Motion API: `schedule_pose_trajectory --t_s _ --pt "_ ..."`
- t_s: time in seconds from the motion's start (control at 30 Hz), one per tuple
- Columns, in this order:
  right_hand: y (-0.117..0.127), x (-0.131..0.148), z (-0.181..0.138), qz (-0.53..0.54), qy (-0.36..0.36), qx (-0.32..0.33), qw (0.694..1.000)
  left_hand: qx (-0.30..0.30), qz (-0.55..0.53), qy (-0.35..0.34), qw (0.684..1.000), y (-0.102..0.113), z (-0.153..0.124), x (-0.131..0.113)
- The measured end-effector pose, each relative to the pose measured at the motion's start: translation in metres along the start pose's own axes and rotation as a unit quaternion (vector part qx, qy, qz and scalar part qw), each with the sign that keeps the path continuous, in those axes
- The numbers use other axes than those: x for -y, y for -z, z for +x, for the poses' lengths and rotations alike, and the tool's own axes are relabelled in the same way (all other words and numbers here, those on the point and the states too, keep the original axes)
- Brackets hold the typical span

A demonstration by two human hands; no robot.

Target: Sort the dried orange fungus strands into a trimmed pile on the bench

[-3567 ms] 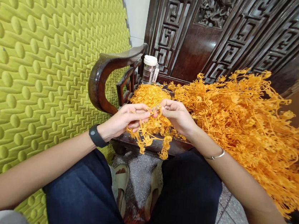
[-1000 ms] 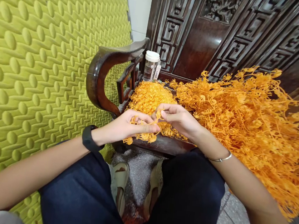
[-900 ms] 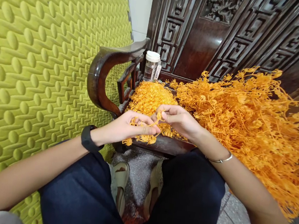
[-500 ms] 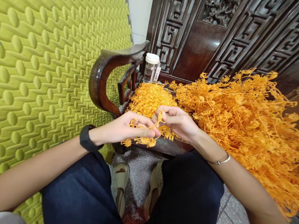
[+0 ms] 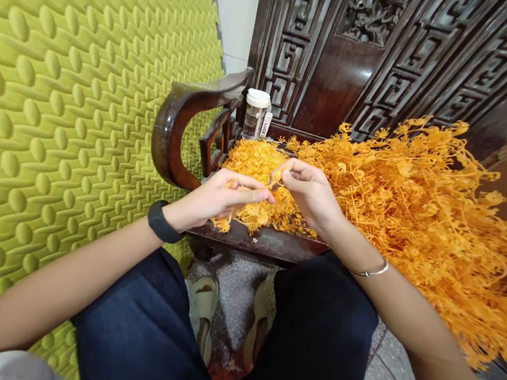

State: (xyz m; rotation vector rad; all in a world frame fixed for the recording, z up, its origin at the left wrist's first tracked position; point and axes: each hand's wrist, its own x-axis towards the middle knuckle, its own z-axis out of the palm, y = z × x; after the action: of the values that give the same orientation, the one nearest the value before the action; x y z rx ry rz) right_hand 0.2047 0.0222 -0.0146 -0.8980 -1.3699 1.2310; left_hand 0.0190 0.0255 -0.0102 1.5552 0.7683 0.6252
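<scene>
My left hand (image 5: pixel 222 199) is closed on a small orange plastic sprig (image 5: pixel 251 214) that hangs down from its fingers. My right hand (image 5: pixel 310 193) pinches a tiny orange piece (image 5: pixel 276 179) at the sprig's top end, thumb and fingers pressed together. Both hands meet over the front of a dark wooden chair seat (image 5: pixel 270 244). Behind them lies a mound of small loose orange pieces (image 5: pixel 257 157). To the right spreads a big heap of orange plastic branches (image 5: pixel 419 215).
A white-capped clear jar (image 5: pixel 255 114) stands in the seat's back left corner beside the curved armrest (image 5: pixel 183 124). A carved chair back (image 5: pixel 379 52) rises behind. Green padded wall (image 5: pixel 62 101) fills the left. My knees and sandalled feet (image 5: pixel 232 322) are below.
The sprig in my left hand has grown shorter since the oldest frame. Both hands have risen a little and moved further over the seat.
</scene>
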Motion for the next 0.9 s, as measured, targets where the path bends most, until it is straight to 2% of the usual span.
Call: schedule_pose_trajectory --t_s 0.13,0.3,0.53,0.8,0.9 --pt "-0.006 0.000 0.004 -0.019 0.024 -0.098 0.995 -0.015 -0.061 0.023 0.998 -0.003 0.005 -0.001" --pt "-0.014 -0.002 0.009 -0.033 0.030 -0.180 0.983 -0.056 -0.127 0.031 0.990 -0.007 0.010 0.000" --pt "-0.017 -0.006 0.017 -0.031 0.049 -0.233 0.971 -0.104 -0.189 0.015 0.976 -0.015 0.020 0.000" --pt "-0.019 0.000 0.032 0.063 -0.024 -0.280 0.958 -0.107 -0.252 0.034 0.961 -0.019 0.031 -0.001" --pt "-0.019 0.000 0.038 0.092 -0.031 -0.282 0.955 -0.112 -0.267 0.028 0.957 -0.022 0.034 -0.003"
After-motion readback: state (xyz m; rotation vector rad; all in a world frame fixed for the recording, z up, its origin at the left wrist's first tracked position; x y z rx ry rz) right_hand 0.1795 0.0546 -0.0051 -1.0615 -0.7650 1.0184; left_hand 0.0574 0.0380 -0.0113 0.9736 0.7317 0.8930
